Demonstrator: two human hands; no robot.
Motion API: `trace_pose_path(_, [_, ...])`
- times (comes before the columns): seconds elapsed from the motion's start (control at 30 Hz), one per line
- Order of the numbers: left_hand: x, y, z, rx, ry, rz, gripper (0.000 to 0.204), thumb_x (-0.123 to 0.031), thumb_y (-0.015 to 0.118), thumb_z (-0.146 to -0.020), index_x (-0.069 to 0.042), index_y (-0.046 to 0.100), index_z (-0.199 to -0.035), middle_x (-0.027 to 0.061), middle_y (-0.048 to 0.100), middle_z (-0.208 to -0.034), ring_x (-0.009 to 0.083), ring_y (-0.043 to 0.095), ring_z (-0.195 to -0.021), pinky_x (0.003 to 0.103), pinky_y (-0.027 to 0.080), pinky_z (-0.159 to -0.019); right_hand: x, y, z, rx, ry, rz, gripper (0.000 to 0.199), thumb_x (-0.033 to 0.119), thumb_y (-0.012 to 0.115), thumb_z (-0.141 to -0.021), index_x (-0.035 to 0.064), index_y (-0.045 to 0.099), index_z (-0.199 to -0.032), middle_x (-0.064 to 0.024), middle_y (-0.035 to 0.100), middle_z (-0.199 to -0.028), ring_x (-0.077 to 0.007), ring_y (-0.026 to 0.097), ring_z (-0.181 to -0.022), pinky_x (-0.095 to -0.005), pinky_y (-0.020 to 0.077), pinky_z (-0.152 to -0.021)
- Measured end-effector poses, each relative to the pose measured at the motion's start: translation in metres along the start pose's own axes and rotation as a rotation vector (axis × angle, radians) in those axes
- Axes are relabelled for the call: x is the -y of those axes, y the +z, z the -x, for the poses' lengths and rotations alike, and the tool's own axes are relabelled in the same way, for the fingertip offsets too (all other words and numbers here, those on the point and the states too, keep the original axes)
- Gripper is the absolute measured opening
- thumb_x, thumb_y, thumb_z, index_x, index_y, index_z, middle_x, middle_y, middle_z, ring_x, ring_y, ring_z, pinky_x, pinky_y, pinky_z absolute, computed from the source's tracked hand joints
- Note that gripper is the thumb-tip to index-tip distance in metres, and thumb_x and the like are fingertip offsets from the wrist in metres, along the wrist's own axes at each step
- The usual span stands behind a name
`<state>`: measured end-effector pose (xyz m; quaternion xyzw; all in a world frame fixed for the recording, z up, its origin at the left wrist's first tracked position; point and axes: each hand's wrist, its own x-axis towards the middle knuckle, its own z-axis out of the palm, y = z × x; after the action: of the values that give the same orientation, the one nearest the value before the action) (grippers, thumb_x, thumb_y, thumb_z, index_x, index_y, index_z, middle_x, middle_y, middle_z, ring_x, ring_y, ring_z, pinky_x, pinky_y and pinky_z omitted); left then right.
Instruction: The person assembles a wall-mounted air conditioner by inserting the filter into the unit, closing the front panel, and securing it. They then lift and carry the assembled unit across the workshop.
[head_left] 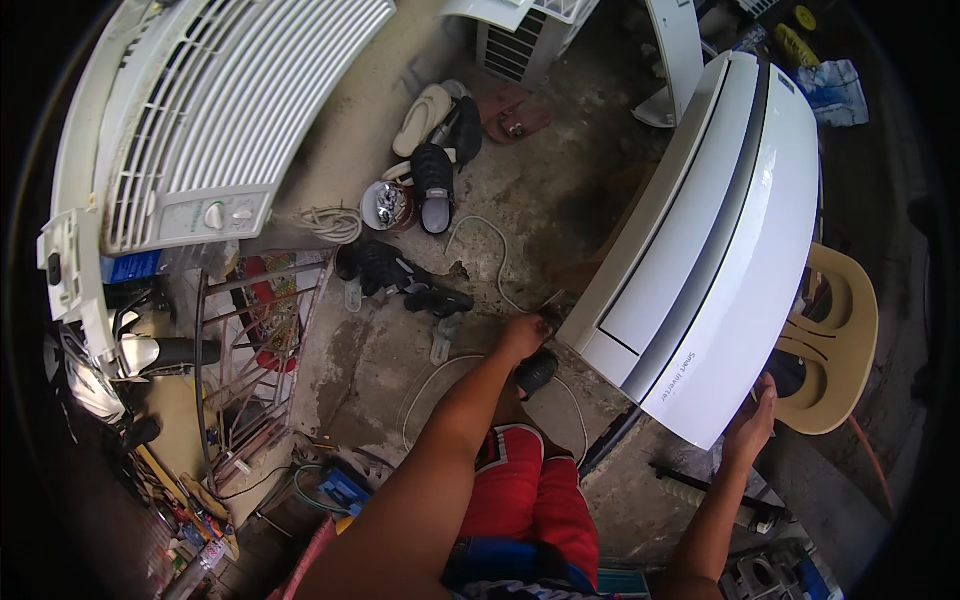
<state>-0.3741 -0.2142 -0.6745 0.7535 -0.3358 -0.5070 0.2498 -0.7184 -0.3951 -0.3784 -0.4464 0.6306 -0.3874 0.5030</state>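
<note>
A long white wall-type air conditioner unit [735,270] with a glossy front panel stretches diagonally across the right side, apparently over a beige plastic chair [845,340]. My left hand [523,336] is at its lower left corner, fingers curled next to a small dark part; what they hold is not distinct. At the lower right edge, my right hand [750,425] grips the unit's end, with its fingertips pressed along the side and partly hidden. A pale cable [485,228] loops over the floor close to my left hand.
Shoes and sandals [432,180] lie on the concrete floor beside a tin of metal bits [387,205]. A large white louvred window-unit front [230,120] stands upper left. Below it are a rusty metal rack [262,350] and scattered tools [190,505]. Another white panel [680,55] leans behind.
</note>
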Motion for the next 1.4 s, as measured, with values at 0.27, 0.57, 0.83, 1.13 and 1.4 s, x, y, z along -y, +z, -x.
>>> trace_pose_path(0.27, [0.123,-0.130,0.335,-0.073,-0.416,-0.212,0.036,-0.041,0.064,-0.089,-0.010,0.073,-0.105,0.0149,0.072,-0.104,0.0340,0.068,-0.099,0.042,0.052,-0.088,-0.148,-0.097,0.035,-0.075,0.110,0.636,0.039,0.040,0.052,-0.098,0.0065,0.062,-0.114,-0.0111,0.062,-0.102,-0.0243,0.060,-0.082,-0.0420,0.0521,-0.065])
trace_pose_path(0.57, [0.218,-0.168,0.528,-0.692,-0.782,0.177,0.037,-0.043,0.066,-0.087,-0.011,0.075,-0.103,0.0122,0.074,-0.103,0.0315,0.069,-0.097,0.038,0.054,-0.086,-0.117,0.062,0.143,1.134,0.708,0.817,0.019,0.025,0.054,-0.099,0.0091,0.062,-0.103,-0.0057,0.060,-0.074,-0.0188,0.060,-0.059,-0.0358,0.0484,-0.051])
trace_pose_path(0.83, [0.147,-0.189,0.509,-0.397,-0.432,0.154,0.038,-0.041,0.071,-0.087,-0.012,0.073,-0.110,0.0114,0.074,-0.105,0.0270,0.070,-0.099,0.037,0.053,-0.088,0.004,0.140,0.207,1.012,0.291,0.618,0.022,0.024,0.057,-0.097,0.0081,0.058,-0.112,-0.0081,0.064,-0.082,-0.0200,0.061,-0.057,-0.0341,0.0505,-0.048])
trace_pose_path(1.13, [0.247,-0.301,0.618,-0.592,-0.203,0.408,0.035,-0.038,0.071,-0.090,-0.010,0.070,-0.110,0.0086,0.074,-0.102,0.0209,0.071,-0.091,0.033,0.054,-0.083,-0.069,0.131,0.339,0.996,0.637,1.151,0.021,0.022,0.050,-0.098,0.0133,0.062,-0.113,-0.0061,0.062,-0.078,-0.0197,0.057,-0.053,-0.0364,0.0507,-0.048])
trace_pose_path(1.4, [0.407,-0.301,0.748,-0.763,-0.759,0.545,0.037,-0.043,0.073,-0.086,-0.010,0.074,-0.104,0.0089,0.075,-0.097,0.0235,0.071,-0.091,0.035,0.054,-0.083,-0.073,0.260,0.423,1.199,0.506,1.111,0.020,0.022,0.053,-0.099,0.0150,0.066,-0.113,-0.0028,0.064,-0.079,-0.0182,0.058,-0.055,-0.0339,0.0495,-0.050])
